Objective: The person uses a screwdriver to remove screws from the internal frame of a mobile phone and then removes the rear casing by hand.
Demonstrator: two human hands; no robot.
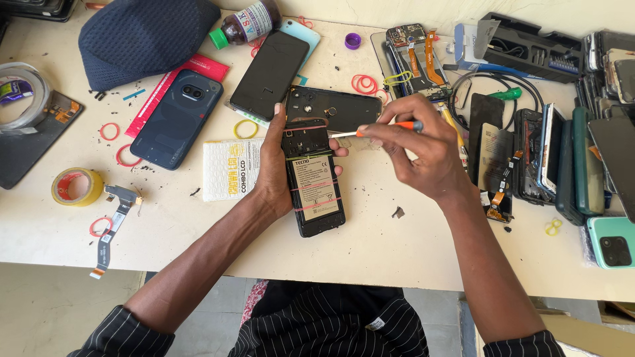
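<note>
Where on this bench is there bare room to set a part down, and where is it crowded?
Bare: the near edge of the table, between the opened phone and the green phone; also between the tape roll and the white pack. Crowded: the right side's stacked phones and the far edge.

The screwdriver [377, 130] tip is too small to tell; its handle seems hidden in the right hand [423, 149]
</note>
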